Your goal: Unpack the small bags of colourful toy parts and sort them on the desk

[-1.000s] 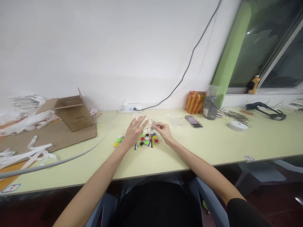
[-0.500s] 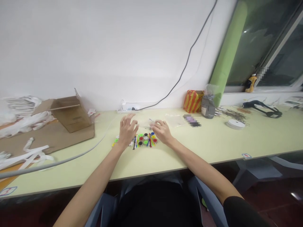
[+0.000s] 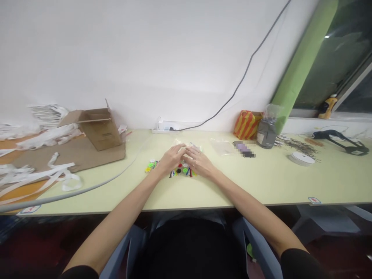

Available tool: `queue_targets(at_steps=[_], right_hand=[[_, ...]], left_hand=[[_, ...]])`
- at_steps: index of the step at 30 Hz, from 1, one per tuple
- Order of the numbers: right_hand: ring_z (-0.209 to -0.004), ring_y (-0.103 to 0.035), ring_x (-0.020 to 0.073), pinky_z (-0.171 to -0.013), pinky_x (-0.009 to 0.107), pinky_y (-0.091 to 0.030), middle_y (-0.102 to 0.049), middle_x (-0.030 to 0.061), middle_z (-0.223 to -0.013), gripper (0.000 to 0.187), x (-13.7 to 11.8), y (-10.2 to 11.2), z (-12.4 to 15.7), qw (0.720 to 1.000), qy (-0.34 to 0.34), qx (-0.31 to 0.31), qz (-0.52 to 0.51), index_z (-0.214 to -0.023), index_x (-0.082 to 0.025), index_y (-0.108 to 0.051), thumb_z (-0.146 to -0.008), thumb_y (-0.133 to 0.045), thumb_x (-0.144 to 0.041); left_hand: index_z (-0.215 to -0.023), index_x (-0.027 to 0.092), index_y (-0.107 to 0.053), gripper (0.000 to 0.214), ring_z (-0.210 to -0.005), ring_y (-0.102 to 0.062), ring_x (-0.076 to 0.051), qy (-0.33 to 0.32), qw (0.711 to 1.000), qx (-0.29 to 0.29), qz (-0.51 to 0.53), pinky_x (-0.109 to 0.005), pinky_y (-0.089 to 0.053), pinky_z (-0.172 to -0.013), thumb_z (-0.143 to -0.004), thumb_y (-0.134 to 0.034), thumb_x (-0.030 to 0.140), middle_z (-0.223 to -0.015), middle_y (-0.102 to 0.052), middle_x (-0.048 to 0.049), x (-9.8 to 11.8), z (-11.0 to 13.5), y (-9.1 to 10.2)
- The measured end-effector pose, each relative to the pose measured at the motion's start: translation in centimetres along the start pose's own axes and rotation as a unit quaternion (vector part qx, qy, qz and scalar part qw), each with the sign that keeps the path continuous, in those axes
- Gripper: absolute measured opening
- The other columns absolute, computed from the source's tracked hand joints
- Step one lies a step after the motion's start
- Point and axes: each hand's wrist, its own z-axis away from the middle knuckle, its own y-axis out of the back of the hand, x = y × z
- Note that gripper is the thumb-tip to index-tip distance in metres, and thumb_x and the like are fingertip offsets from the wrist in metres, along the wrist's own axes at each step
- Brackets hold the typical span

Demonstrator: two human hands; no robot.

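My left hand (image 3: 171, 158) and my right hand (image 3: 199, 161) meet fingertip to fingertip above a group of small coloured pieces. Behind the fingers shows a crinkled clear plastic bag (image 3: 197, 147), which both hands appear to pinch; the fingertips themselves are partly hidden. Round button-like discs (image 3: 185, 170) in red, black, white and green lie under the hands with thin coloured strips (image 3: 192, 173) beside them. More discs, yellow and green (image 3: 148, 167), stick out left of my left wrist.
Another clear plastic bag (image 3: 222, 146) lies flat near a phone (image 3: 244, 149). Behind stand a striped bag (image 3: 245, 124) and a grey container (image 3: 266, 133). A white roll (image 3: 301, 158) sits right. Leftward are a cardboard box (image 3: 100, 130), white strips (image 3: 52, 174) and a grey cable (image 3: 101, 184).
My hands have come together from apart, the left moving right to the bag and covering more of the pieces. The whole view has shifted slightly.
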Motion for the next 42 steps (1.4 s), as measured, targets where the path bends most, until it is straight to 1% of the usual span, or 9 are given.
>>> queue_targets(at_steps=[5,12,17,19,23,29,33,37,42], right_hand=[[-0.144,-0.034,0.0262,-0.119,0.054,-0.030,-0.056,0.0131,-0.138,0.036,0.2,-1.0,0.2,1.000,0.005,-0.003,-0.006,-0.129,-0.021,-0.061,-0.096,-0.051,-0.013],[-0.148,-0.028,0.0245,-0.121,0.052,-0.024,-0.051,0.0068,-0.148,0.027,-0.1,0.1,-0.4,0.999,0.040,-0.022,-0.009,-0.118,-0.025,-0.070,-0.098,-0.054,-0.017],[-0.148,-0.029,0.0229,-0.119,0.050,-0.028,-0.047,0.0052,-0.152,0.033,0.1,0.3,-0.4,0.998,0.047,0.012,-0.031,-0.121,-0.026,-0.068,-0.097,-0.049,-0.012],[-0.141,-0.039,0.0223,-0.114,0.048,-0.034,-0.054,0.0069,-0.145,0.037,0.7,-0.1,0.0,0.996,-0.006,0.068,-0.057,-0.118,-0.025,-0.069,-0.095,-0.046,-0.008],[-0.111,-0.058,0.0222,-0.097,0.039,-0.045,-0.066,0.0117,-0.114,0.041,3.1,-0.8,1.3,0.948,-0.248,0.175,-0.094,-0.109,-0.019,-0.070,-0.088,-0.038,-0.003],[-0.079,-0.062,0.0199,-0.071,0.029,-0.042,-0.069,0.0047,-0.085,0.023,6.1,-1.7,3.4,0.854,-0.508,0.002,-0.109,-0.097,-0.019,-0.067,-0.092,-0.053,-0.037],[-0.084,-0.063,0.0214,-0.067,0.027,-0.038,-0.071,0.0081,-0.087,0.030,6.3,-2.3,3.2,0.827,-0.555,-0.049,-0.072,-0.084,-0.019,-0.067,-0.089,-0.059,-0.048],[-0.084,-0.064,0.0208,-0.065,0.026,-0.037,-0.072,0.0081,-0.088,0.016,6.1,-2.7,2.9,0.826,-0.555,-0.070,-0.074,-0.083,-0.019,-0.069,-0.084,-0.064,-0.034],[-0.084,-0.063,0.0198,-0.068,0.026,-0.038,-0.072,0.0076,-0.088,0.013,6.5,-2.0,3.3,0.827,-0.555,-0.027,-0.081,-0.085,-0.019,-0.069,-0.087,-0.059,-0.027]], left_hand=[[-0.135,0.020,-0.051,0.056,-0.135,-0.049,-0.026,-0.040,0.999,-0.022,0.023,-0.046,-0.043,-0.111,-0.080,-0.054,0.007,-0.144,-0.052,-0.0143,0.6,-0.5,-0.1],[-0.157,0.022,-0.024,0.082,-0.151,-0.023,-0.032,-0.015,0.999,-0.041,-0.025,-0.058,-0.008,-0.123,-0.085,-0.061,0.035,-0.159,-0.034,-0.0130,-0.3,-0.5,0.7],[-0.157,0.023,-0.021,0.087,-0.145,-0.033,-0.032,0.013,0.999,-0.040,-0.035,-0.055,-0.010,-0.123,-0.082,-0.063,0.037,-0.151,-0.045,-0.0127,-1.4,-0.1,0.9],[-0.157,0.022,-0.023,0.085,-0.140,-0.039,-0.031,0.033,0.998,-0.021,-0.040,-0.054,-0.013,-0.123,-0.083,-0.062,0.036,-0.147,-0.048,-0.0132,-1.7,-0.1,0.8],[-0.157,0.023,-0.022,0.085,-0.134,-0.044,-0.032,0.094,0.994,0.030,-0.051,-0.054,-0.018,-0.120,-0.081,-0.061,0.030,-0.140,-0.052,-0.0128,-2.2,0.0,0.8],[-0.158,0.021,-0.016,0.093,-0.131,-0.043,-0.036,0.142,0.986,0.058,-0.065,-0.058,-0.019,-0.118,-0.079,-0.064,0.031,-0.141,-0.048,-0.0155,-2.4,0.1,1.1],[-0.158,0.025,-0.019,0.093,-0.131,-0.041,-0.036,0.136,0.988,0.038,-0.055,-0.059,-0.020,-0.117,-0.077,-0.064,0.029,-0.142,-0.046,-0.0140,-2.3,0.0,1.1],[-0.158,0.028,-0.023,0.090,-0.129,-0.042,-0.034,0.120,0.991,0.015,-0.056,-0.056,-0.025,-0.114,-0.077,-0.063,0.028,-0.139,-0.046,-0.0126,-2.3,0.0,1.0],[-0.157,0.027,-0.024,0.084,-0.126,-0.044,-0.032,0.109,0.992,0.032,-0.054,-0.051,-0.029,-0.113,-0.082,-0.061,0.029,-0.137,-0.047,-0.0121,-2.3,0.1,1.0]])
